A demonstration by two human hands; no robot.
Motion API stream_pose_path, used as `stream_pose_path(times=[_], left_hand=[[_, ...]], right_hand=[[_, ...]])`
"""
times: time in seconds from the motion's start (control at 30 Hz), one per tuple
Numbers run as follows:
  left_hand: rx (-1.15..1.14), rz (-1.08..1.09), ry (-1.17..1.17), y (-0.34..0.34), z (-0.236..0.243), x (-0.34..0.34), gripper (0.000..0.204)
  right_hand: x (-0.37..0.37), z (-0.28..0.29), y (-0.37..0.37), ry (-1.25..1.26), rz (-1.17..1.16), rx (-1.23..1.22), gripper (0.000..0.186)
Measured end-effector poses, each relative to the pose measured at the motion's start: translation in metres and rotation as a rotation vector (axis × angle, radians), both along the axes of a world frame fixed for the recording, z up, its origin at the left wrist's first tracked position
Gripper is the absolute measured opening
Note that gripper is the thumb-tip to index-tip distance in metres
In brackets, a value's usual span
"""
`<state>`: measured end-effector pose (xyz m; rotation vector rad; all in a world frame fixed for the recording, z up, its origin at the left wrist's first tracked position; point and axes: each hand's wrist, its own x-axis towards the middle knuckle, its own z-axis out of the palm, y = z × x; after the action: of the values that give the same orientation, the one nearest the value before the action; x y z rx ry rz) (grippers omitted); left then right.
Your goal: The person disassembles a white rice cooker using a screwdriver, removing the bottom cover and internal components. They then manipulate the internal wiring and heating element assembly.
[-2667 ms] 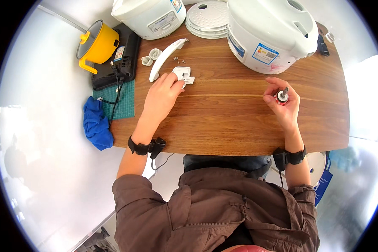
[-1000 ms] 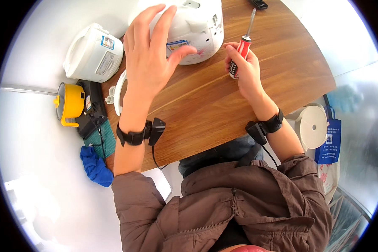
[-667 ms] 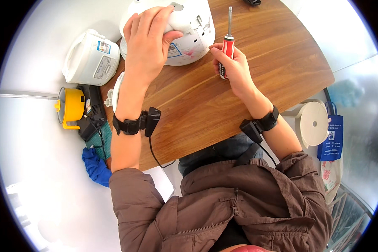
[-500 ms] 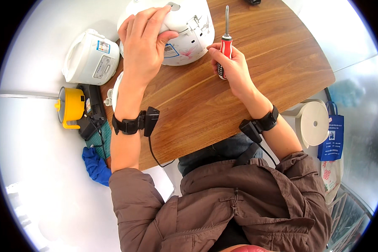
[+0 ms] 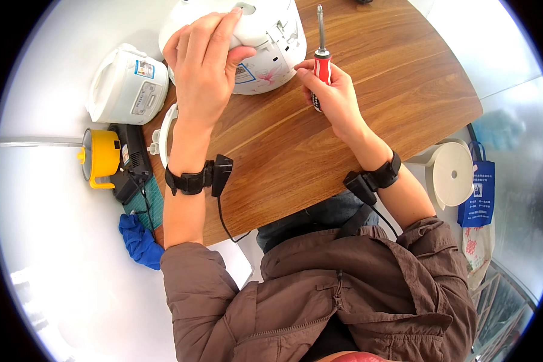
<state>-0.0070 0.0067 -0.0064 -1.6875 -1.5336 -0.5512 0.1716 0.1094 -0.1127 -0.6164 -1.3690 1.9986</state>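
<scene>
A white rice cooker [image 5: 286, 24] with a pink flower print stands at the far side of the wooden table, its top cut off by the picture's edge. My left hand [image 5: 204, 63] grips its near upper edge, with the fingers over the top and the thumb on the side by a latch-like recess. To the right of the cooker, my right hand [image 5: 335, 96] is closed around the red, white and black handle of a screwdriver [image 5: 322, 63]. Its metal shaft points up and away from me, apart from the cooker. Part of the cooker is hidden behind my left hand.
A smaller white rice cooker [image 5: 133, 87] stands at left, with a yellow pot [image 5: 102, 154], a black device [image 5: 131, 172] and a blue cloth [image 5: 139, 241] nearer. A curved white handle [image 5: 165, 136] lies beside my left forearm. At right are a round white stool [image 5: 451, 174] and a blue bag [image 5: 478, 196].
The rice cooker has shifted or turned slightly left along with my left hand. In my right hand, the screwdriver has moved slightly left and up.
</scene>
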Motion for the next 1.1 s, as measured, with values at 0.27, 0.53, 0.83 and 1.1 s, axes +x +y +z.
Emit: stream_pose_path(times=[0.27, 0.53, 0.83, 1.1], left_hand=[[0.046, 0.063, 0.052, 0.001, -0.006, 0.001, 0.048], [0.042, 0.056, 0.134, 0.001, -0.006, -0.003, 0.048], [-0.068, 0.115, 0.144, -0.005, 0.006, 0.007, 0.051], [0.111, 0.029, 0.196, 0.004, -0.014, -0.009, 0.047]], right_hand=[[-0.001, 0.004, -0.001, 0.022, -0.024, 0.012, 0.019], [-0.003, 0.001, 0.000, 0.022, -0.041, 0.048, 0.020], [-0.013, 0.008, 0.015, 0.068, -0.334, 0.506, 0.046], [-0.035, 0.022, 0.035, 0.275, -0.097, 0.303, 0.036]])
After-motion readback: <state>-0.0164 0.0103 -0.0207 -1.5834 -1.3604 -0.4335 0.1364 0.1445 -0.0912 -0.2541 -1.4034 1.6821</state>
